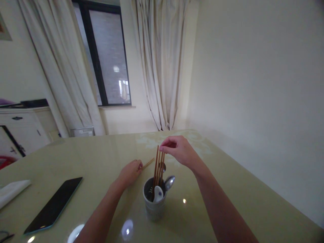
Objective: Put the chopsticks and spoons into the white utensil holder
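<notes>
The glossy pale-green surface (83,158) ran to a curtained window (108,57) and bare wall, a dark phone (54,205) near its left edge. Mid-surface, brown chopsticks (158,165) stood upright in a grey holder (154,202) with spoons (169,182). Your right hand (178,149) pinched their tips; your left hand (131,172) gripped one loose chopstick (148,163).

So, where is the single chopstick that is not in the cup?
In the head view, the single chopstick lies on the table just left of the cup, its near end at the left hand.

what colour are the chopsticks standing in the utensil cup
Reddish brown wood; the chopsticks show best in the head view.
</notes>
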